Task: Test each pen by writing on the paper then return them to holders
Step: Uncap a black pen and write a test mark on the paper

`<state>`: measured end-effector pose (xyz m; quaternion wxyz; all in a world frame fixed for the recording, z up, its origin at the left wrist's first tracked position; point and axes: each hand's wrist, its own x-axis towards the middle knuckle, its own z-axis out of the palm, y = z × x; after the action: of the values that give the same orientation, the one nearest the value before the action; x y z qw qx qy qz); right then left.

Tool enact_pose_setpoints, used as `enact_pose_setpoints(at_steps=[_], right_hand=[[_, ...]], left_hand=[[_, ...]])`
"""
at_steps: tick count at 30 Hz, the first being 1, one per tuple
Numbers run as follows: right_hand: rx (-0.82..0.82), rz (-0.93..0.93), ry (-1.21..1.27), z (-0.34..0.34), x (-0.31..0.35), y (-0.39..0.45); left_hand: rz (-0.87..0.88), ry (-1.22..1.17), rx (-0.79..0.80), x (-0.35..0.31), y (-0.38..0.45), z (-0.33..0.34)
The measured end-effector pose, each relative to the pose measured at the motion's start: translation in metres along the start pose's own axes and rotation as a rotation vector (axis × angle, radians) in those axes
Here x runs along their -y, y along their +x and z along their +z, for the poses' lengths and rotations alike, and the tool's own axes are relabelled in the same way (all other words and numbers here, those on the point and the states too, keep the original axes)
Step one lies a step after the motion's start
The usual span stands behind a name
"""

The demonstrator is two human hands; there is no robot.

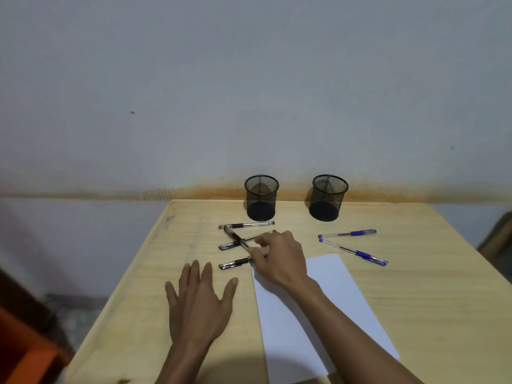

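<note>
My right hand pinches one black pen that slants up to the left, its far end lifted over the others. Three more black pens lie near it: one farthest back, one crossing under the held pen, one nearest me. Two blue pens lie at the right. A white paper lies under my right forearm. Two black mesh holders stand at the back, both looking empty. My left hand rests flat on the table, fingers spread.
The light wooden table ends close to the wall behind the holders. An orange-red object sits low at the left, and a brown object shows at the right edge.
</note>
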<state>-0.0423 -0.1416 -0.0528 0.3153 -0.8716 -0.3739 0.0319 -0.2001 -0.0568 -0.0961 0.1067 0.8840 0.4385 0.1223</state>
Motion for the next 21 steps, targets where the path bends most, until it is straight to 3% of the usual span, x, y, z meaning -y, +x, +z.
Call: enact_pose_setpoints(at_steps=[5, 14, 17, 21], right_hand=[[-0.002, 0.052, -0.18, 0.013, 0.02, 0.018], [0.047, 0.039, -0.253, 0.021, 0.026, 0.025], [-0.005, 0.052, -0.144, 0.01, 0.025, 0.022], [-0.121, 0.136, 0.27, -0.023, 0.009, 0.006]], left_hand=[[0.002, 0.019, 0.015, 0.002, 0.001, 0.001], [0.004, 0.009, 0.036, 0.002, -0.002, -0.003], [0.007, -0.022, 0.044, 0.003, -0.003, -0.004], [0.006, -0.052, 0.047, 0.001, -0.003, -0.004]])
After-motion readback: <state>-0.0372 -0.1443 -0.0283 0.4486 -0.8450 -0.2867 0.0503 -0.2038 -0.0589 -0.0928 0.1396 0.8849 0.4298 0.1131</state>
